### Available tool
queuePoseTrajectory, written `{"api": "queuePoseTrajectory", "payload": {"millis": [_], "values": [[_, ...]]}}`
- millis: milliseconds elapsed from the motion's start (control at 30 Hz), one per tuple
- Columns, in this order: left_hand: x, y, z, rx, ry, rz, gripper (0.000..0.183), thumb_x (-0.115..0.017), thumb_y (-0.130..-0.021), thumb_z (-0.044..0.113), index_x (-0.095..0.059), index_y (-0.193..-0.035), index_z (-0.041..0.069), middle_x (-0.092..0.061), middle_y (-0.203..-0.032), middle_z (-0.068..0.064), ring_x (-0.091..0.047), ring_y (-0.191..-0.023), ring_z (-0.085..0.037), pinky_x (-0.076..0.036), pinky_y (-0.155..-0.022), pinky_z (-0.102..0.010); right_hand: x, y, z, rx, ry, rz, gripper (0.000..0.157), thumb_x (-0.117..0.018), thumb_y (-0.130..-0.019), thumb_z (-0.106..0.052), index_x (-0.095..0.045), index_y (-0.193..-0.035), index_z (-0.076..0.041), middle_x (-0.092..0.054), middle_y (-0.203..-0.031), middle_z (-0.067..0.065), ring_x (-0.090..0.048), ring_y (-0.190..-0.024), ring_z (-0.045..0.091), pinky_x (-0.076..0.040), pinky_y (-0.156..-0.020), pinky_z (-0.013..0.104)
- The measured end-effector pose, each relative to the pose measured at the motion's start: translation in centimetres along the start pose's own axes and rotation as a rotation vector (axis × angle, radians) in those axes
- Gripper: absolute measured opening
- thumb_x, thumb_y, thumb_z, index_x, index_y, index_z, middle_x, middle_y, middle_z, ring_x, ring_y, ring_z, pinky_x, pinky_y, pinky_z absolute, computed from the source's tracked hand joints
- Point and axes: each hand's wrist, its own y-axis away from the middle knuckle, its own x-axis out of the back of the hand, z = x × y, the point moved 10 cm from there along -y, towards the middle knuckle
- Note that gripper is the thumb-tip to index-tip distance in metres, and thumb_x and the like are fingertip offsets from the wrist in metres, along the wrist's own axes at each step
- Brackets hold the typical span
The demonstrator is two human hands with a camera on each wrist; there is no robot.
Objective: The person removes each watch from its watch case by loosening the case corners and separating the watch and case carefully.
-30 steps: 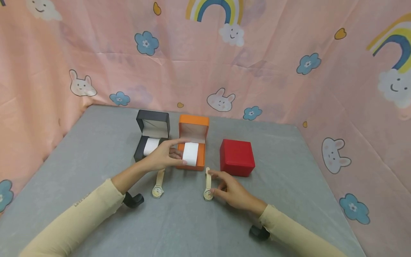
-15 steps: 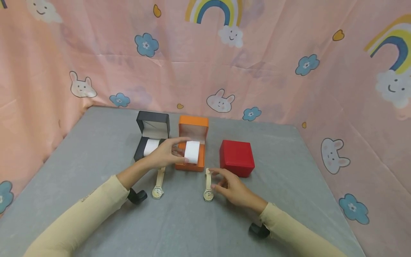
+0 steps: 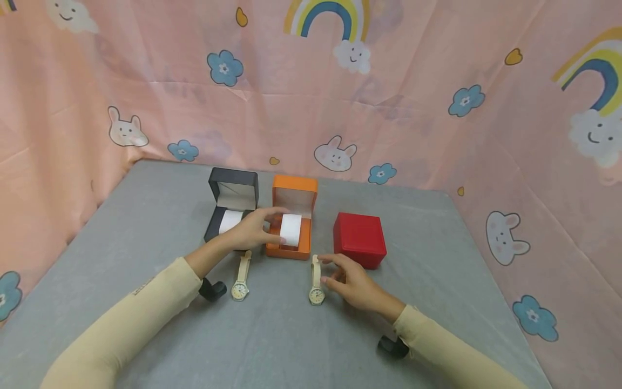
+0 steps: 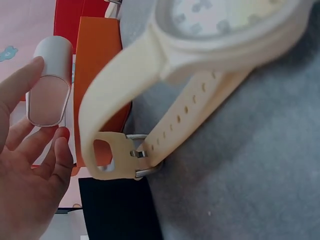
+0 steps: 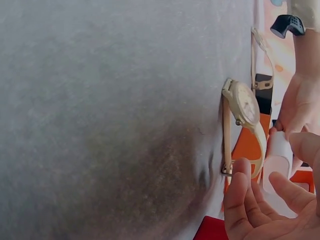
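Observation:
My left hand [image 3: 252,229] pinches a white watch cushion [image 3: 290,230] between thumb and fingers, at the opening of the orange watch box [image 3: 295,185]. In the left wrist view the cushion [image 4: 56,55] shows its pale open end between thumb and fingers. My right hand [image 3: 355,283], fingers loosely bent, stands right beside a cream wristwatch [image 3: 316,295] lying on the table. Its fingertips overlap the buckle end of that watch [image 5: 246,104] in the right wrist view. A second cream wristwatch [image 3: 240,290] lies below my left hand, its strap buckled in a loop [image 4: 120,70].
An open black watch box [image 3: 234,176] with a white cushion [image 3: 230,220] inside stands left of the orange one. The closed red box [image 3: 359,237] sits to the right, close to my right hand. A pink patterned curtain [image 3: 272,119] hangs behind the grey table [image 3: 272,340].
The white cushion has risen slightly within the orange box, with my left hand holding it. My right thumb has drawn a little away from the watch.

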Motion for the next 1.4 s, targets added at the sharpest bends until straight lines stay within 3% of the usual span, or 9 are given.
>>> {"api": "queuePoseTrajectory", "payload": {"millis": [433, 900, 1133, 1400], "values": [[-0.3, -0.5, -0.5, 0.04, -0.082, -0.006, 0.071, -0.081, -0.087, 0.023, -0.048, -0.148, 0.012, -0.053, -0.149, -0.017, -0.05, -0.139, -0.038, -0.042, -0.113, -0.056, -0.1, -0.1, 0.7, -0.006, -0.022, 0.003, 0.05, -0.07, -0.095, -0.014, -0.054, -0.142, -0.007, -0.06, -0.132, 0.02, -0.059, -0.078, 0.012, -0.05, -0.059, 0.022], [-0.8, -0.9, 0.0, 0.005, -0.162, -0.007, 0.071, -0.082, -0.085, 0.021, -0.05, -0.146, 0.003, -0.061, -0.137, -0.018, -0.058, -0.124, -0.033, -0.046, -0.108, -0.05, 0.0, 0.1, 1.0, 0.001, -0.041, 0.008, 0.049, -0.07, -0.095, -0.012, -0.055, -0.141, -0.007, -0.061, -0.132, 0.02, -0.061, -0.079, 0.013, -0.051, -0.062, 0.022], [-1.1, -1.1, 0.4, -0.036, -0.236, -0.011, 0.067, -0.082, -0.085, 0.019, -0.054, -0.143, -0.002, -0.049, -0.15, -0.024, -0.047, -0.139, -0.04, -0.038, -0.117, -0.053, -0.2, 0.2, 1.3, -0.015, -0.048, 0.0, 0.049, -0.069, -0.096, -0.014, -0.054, -0.142, -0.008, -0.061, -0.132, 0.02, -0.062, -0.081, 0.014, -0.051, -0.062, 0.022], [-1.5, -1.1, 0.1, 0.002, -0.313, -0.024, 0.069, -0.08, -0.087, 0.022, -0.052, -0.146, 0.001, -0.046, -0.152, -0.023, -0.042, -0.141, -0.041, -0.04, -0.114, -0.053, 0.3, 0.4, 1.3, -0.013, -0.036, 0.006, 0.049, -0.069, -0.095, -0.014, -0.054, -0.142, -0.008, -0.062, -0.131, 0.019, -0.063, -0.081, 0.012, -0.054, -0.066, 0.023]]}}
